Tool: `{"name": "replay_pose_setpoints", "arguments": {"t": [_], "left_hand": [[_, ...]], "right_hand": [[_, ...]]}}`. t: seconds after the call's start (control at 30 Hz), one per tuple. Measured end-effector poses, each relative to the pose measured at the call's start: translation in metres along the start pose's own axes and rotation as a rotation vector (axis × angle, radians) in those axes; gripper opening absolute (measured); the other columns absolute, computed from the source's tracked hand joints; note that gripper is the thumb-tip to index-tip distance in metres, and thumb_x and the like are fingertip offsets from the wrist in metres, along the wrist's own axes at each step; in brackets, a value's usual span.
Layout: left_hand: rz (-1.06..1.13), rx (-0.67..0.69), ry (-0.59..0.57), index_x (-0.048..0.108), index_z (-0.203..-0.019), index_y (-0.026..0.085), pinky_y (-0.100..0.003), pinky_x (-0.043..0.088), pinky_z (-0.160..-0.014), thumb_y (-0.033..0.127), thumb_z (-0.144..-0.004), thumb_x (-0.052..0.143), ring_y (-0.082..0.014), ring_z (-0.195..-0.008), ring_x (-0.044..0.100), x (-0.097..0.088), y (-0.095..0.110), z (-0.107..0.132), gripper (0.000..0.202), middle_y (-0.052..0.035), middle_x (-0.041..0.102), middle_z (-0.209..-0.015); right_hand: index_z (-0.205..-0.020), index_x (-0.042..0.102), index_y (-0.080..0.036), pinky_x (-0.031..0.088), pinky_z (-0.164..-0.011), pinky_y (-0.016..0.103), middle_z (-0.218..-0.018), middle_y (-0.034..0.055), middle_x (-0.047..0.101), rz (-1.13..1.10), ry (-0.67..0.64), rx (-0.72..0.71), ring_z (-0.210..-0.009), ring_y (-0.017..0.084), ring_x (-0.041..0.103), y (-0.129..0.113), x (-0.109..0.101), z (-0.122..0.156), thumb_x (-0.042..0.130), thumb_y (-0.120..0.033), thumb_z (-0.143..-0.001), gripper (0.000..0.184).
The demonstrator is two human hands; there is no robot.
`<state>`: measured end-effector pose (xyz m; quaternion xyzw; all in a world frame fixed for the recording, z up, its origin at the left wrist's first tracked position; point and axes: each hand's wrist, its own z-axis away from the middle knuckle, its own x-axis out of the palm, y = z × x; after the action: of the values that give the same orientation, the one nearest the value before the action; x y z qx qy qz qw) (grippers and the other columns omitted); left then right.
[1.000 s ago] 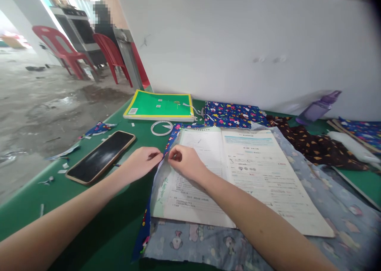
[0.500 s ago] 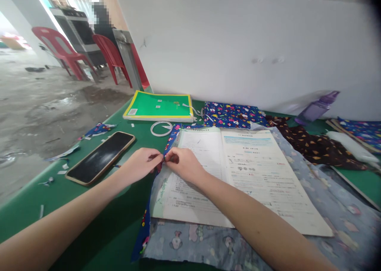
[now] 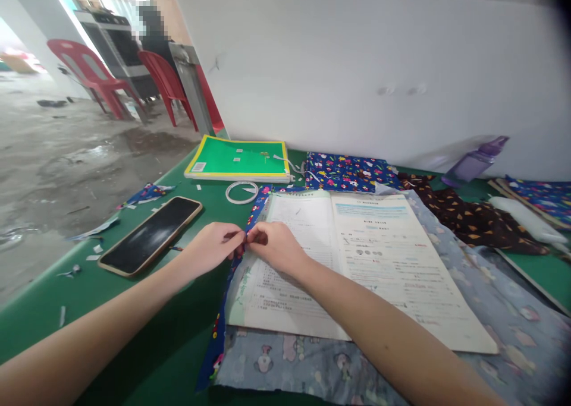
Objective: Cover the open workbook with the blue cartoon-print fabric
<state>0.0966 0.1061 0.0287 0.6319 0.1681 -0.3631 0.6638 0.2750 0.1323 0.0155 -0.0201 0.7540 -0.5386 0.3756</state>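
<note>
An open book (image 3: 375,263) lies on a sheet of patterned cloth (image 3: 303,358), whose pale inner side faces up and whose blue printed side shows along the left margin. My left hand (image 3: 223,241) is closed in a pinch on the cloth's folded left edge, just outside the page. Right against it, my right hand (image 3: 273,244) pinches the same edge, its wrist resting over the left page. The fingertips of both hands meet, and the exact bit of fold between them is hidden.
A phone (image 3: 151,236) lies left of my hands among paper scraps. Behind are a tape roll (image 3: 241,192), a green book (image 3: 241,158) and a blue patterned book (image 3: 350,171). Brown cloth (image 3: 468,216) and a purple bottle (image 3: 475,163) are at right. A person (image 3: 154,28) sits beyond.
Almost nothing differs. Both hands stay pinched at the same place on the cloth edge, with only a slight shift of the left fingers.
</note>
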Motion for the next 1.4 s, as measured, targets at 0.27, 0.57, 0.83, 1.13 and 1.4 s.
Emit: {"name": "replay_pose_setpoints", "arguments": {"t": [0.27,0.57,0.83,1.13,1.4], "left_hand": [[-0.042,-0.003,0.006,0.056,-0.061,0.019,-0.022,0.042,-0.051,0.035,-0.083,0.041,-0.013,-0.051,0.057,0.0,0.006,0.003,0.031,0.0012,0.061,-0.057],[-0.114,-0.01,0.03,0.055,-0.064,0.019,-0.022,0.036,-0.047,0.039,-0.085,0.038,-0.0124,-0.047,0.053,0.002,0.006,0.002,0.034,0.0015,0.059,-0.055],[-0.178,0.006,0.185,0.055,-0.076,0.02,-0.024,0.034,-0.052,0.046,-0.083,0.043,-0.0142,-0.057,0.054,0.004,0.005,0.001,0.03,0.0011,0.06,-0.064],[-0.304,-0.009,0.126,0.054,-0.071,0.021,-0.025,0.032,-0.052,0.047,-0.078,0.05,-0.0146,-0.055,0.053,0.0,0.007,0.004,0.027,0.0016,0.058,-0.061],[-0.204,0.006,0.079,0.06,-0.08,0.02,-0.024,0.035,-0.053,0.04,-0.079,0.049,-0.0146,-0.057,0.056,-0.008,0.001,0.001,0.022,0.0014,0.063,-0.065]], "right_hand": [[-0.078,0.06,-0.019,0.04,-0.065,0.022,-0.07,-0.0029,0.064,0.019,0.045,-0.043,-0.064,0.009,0.056,0.004,0.004,0.0,0.064,-0.022,-0.077,0.005],[-0.068,0.053,-0.019,0.036,-0.074,0.027,-0.066,-0.0042,0.06,0.141,0.079,-0.001,-0.065,0.011,0.051,-0.005,0.0,-0.001,0.066,-0.027,-0.075,0.016],[-0.066,0.055,-0.021,0.034,-0.082,0.031,-0.068,-0.0049,0.064,0.127,0.127,-0.001,-0.065,0.011,0.052,-0.004,-0.005,0.003,0.066,-0.022,-0.069,0.012],[-0.074,0.06,-0.021,0.035,-0.078,0.029,-0.067,-0.0043,0.062,0.172,0.187,-0.021,-0.064,0.011,0.053,-0.003,-0.005,0.002,0.059,-0.018,-0.074,0.003],[-0.074,0.063,-0.021,0.035,-0.077,0.028,-0.072,-0.0035,0.066,0.175,0.17,-0.048,-0.063,0.01,0.054,-0.004,-0.005,0.003,0.057,-0.02,-0.078,0.007]]}}
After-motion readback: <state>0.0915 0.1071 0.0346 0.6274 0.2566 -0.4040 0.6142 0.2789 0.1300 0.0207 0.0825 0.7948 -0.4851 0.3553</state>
